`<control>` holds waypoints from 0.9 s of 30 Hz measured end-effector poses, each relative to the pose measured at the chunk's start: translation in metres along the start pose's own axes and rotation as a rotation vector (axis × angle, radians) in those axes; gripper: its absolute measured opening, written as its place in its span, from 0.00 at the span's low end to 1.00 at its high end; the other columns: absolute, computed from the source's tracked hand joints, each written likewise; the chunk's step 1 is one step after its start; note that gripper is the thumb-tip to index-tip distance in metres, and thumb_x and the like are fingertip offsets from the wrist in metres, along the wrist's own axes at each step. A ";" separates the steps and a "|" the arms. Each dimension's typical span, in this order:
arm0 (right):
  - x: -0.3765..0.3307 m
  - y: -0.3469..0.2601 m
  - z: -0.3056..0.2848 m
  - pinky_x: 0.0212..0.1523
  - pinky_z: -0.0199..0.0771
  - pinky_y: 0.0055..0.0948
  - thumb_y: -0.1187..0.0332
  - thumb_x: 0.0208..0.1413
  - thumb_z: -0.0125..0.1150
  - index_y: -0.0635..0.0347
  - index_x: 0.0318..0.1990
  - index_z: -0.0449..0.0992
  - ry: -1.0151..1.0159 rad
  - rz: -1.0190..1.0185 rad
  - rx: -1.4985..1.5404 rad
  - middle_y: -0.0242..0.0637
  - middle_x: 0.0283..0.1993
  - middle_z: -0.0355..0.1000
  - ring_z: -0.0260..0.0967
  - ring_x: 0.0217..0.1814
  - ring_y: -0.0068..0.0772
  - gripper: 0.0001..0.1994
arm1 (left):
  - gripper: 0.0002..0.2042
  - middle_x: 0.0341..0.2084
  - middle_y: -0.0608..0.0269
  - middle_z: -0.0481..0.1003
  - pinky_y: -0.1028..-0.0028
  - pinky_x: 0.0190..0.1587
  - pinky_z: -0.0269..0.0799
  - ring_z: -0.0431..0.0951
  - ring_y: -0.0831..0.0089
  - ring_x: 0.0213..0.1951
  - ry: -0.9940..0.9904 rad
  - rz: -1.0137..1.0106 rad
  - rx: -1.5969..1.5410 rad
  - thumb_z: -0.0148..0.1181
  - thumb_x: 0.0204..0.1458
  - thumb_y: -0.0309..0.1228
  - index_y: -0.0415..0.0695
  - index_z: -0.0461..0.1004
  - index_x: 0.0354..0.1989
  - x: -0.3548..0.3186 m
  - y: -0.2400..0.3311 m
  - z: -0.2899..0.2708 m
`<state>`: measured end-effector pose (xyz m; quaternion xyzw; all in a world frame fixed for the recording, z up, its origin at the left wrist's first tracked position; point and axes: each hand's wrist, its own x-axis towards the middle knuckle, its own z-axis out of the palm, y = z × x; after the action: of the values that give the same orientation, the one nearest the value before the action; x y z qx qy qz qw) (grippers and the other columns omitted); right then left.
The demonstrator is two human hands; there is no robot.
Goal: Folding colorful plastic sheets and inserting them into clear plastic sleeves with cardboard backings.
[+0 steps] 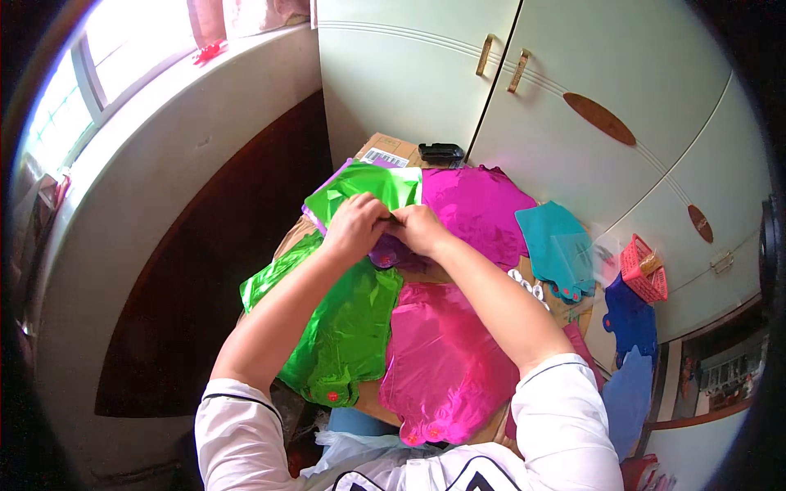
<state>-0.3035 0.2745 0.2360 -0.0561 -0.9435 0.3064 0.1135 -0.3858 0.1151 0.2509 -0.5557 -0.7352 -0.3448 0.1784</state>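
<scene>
My left hand (pixel 358 222) and my right hand (pixel 419 229) meet over the middle of the table, fingers closed in a pinch. What they pinch is small, dark and mostly hidden by the fingers. Just beneath them lies a dark purple shiny piece (pixel 385 252) with a red dot. Behind my left hand is a bright green glossy sheet (pixel 368 182); a larger green glossy piece (pixel 348 327) spreads nearer, under my left forearm. A magenta piece (pixel 475 204) lies beyond my right hand, and a pink one (pixel 446 352) sits closer to me.
Cardboard (pixel 389 147) shows at the back with a black object (pixel 440 153) on it. To the right are teal pieces (pixel 544 237), white rings (pixel 528 285), a pink basket (pixel 644 272) and blue pieces (pixel 632 319). White cabinets (pixel 409 82) stand behind; a wall with a window is at left.
</scene>
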 end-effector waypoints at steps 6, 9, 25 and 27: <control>0.045 0.034 -0.006 0.42 0.73 0.33 0.71 0.50 0.63 0.63 0.42 0.79 0.278 0.311 0.735 0.38 0.37 0.78 0.74 0.36 0.30 0.11 | 0.10 0.37 0.63 0.72 0.61 0.51 0.63 0.69 0.62 0.48 -0.100 0.147 0.241 0.62 0.47 0.37 0.48 0.77 0.35 -0.031 -0.005 0.006; 0.074 0.009 -0.104 0.51 0.71 0.40 0.71 0.50 0.64 0.70 0.50 0.72 0.451 0.566 0.998 0.50 0.55 0.69 0.69 0.54 0.43 0.20 | 0.12 0.39 0.58 0.73 0.61 0.53 0.63 0.71 0.57 0.47 -0.209 -0.103 0.039 0.64 0.47 0.38 0.49 0.79 0.40 -0.039 -0.014 0.004; -0.095 0.065 -0.156 0.41 0.77 0.31 0.76 0.45 0.64 0.58 0.42 0.79 0.373 -0.270 -0.447 0.41 0.41 0.78 0.77 0.41 0.32 0.13 | 0.18 0.45 0.58 0.72 0.60 0.55 0.66 0.71 0.60 0.49 -0.333 0.680 -0.030 0.59 0.45 0.30 0.44 0.74 0.46 0.028 0.085 0.088; -0.111 0.078 -0.121 0.36 0.76 0.36 0.71 0.50 0.61 0.55 0.36 0.79 0.497 -0.211 -0.214 0.44 0.34 0.77 0.76 0.38 0.44 0.06 | 0.18 0.45 0.57 0.72 0.62 0.55 0.67 0.71 0.60 0.49 -0.422 0.725 -0.003 0.57 0.44 0.30 0.42 0.74 0.46 0.033 0.090 0.114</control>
<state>-0.1636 0.3863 0.2649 -0.0428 -0.9143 0.1684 0.3658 -0.2981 0.2313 0.2206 -0.8372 -0.5118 -0.1392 0.1332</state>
